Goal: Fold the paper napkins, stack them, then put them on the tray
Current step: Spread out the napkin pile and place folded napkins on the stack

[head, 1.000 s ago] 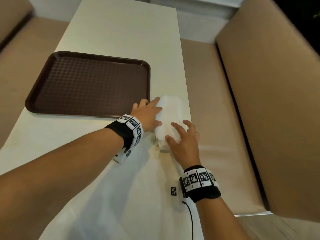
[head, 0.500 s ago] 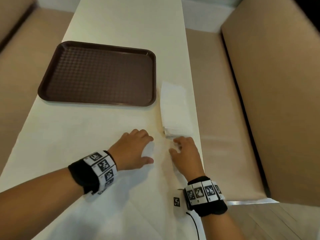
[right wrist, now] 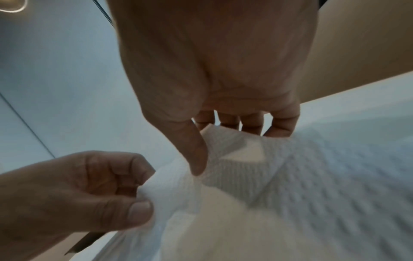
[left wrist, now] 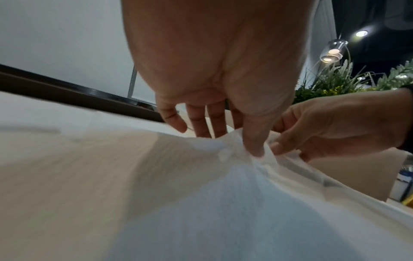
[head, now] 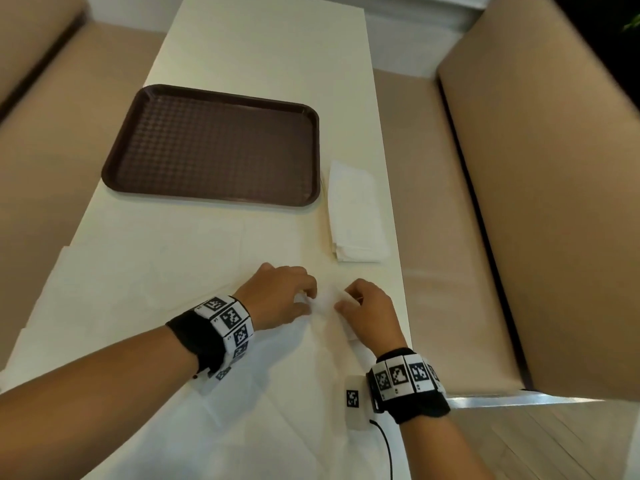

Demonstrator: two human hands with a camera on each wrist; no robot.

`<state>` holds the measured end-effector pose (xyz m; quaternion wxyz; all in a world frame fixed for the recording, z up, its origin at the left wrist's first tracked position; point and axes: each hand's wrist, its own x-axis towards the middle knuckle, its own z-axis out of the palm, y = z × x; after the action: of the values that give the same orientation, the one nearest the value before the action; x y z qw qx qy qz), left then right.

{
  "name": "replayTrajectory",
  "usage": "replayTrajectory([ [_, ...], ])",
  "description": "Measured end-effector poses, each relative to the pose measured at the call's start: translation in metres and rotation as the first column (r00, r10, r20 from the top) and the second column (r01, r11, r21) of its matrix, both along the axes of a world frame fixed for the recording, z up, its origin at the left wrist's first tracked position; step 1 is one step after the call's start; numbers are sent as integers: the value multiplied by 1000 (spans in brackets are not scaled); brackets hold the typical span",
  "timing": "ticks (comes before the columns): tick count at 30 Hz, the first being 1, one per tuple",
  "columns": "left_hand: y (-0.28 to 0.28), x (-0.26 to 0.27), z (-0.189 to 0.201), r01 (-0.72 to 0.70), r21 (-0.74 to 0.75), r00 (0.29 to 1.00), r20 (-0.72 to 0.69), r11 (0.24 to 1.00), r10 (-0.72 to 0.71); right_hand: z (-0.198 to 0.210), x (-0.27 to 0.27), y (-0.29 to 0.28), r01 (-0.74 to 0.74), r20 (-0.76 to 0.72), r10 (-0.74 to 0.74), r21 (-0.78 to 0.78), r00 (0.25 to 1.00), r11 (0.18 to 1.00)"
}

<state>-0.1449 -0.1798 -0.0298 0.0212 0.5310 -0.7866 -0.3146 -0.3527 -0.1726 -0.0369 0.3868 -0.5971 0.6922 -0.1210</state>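
Observation:
A flat white paper napkin (head: 294,382) lies unfolded on the cream table, close to me. My left hand (head: 306,301) and right hand (head: 346,299) meet at its far edge and each pinch the raised paper there. In the left wrist view the left thumb (left wrist: 254,146) presses the napkin (left wrist: 223,194) against the fingers. In the right wrist view the right thumb (right wrist: 196,159) pinches the napkin (right wrist: 257,185), and the left hand (right wrist: 138,199) grips it beside it. A folded napkin stack (head: 356,216) lies beyond the hands, right of the brown tray (head: 313,161), which holds nothing.
More flat white sheets (head: 149,271) lie on the table to the left of my hands. The table's right edge (head: 403,306) runs just past my right hand. Beige benches (head: 460,237) flank both sides. A small tagged white box (head: 353,400) with a cable sits by my right wrist.
Both hands left the folded stack, drew back toward me and took hold of the far edge of the flat napkin. The stack stays beside the tray.

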Motion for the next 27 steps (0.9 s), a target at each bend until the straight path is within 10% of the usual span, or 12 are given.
replayTrajectory([
  [8,2,7,8,-355,57,826,-448,933,342,18,-6,7,259,323,-194,-172,926,950],
  [14,-7,9,34,-373,92,689,-639,923,342,42,-19,7,403,598,-230,-172,768,899],
  [21,-15,25,84,-393,235,340,-861,889,379,50,-18,2,316,839,-215,55,500,947],
  [23,-13,31,87,-418,221,364,-848,881,386,53,-8,1,282,835,-221,83,504,956],
  [27,-1,39,77,-546,-31,637,-664,837,391,50,18,0,337,773,-253,54,582,940],
])
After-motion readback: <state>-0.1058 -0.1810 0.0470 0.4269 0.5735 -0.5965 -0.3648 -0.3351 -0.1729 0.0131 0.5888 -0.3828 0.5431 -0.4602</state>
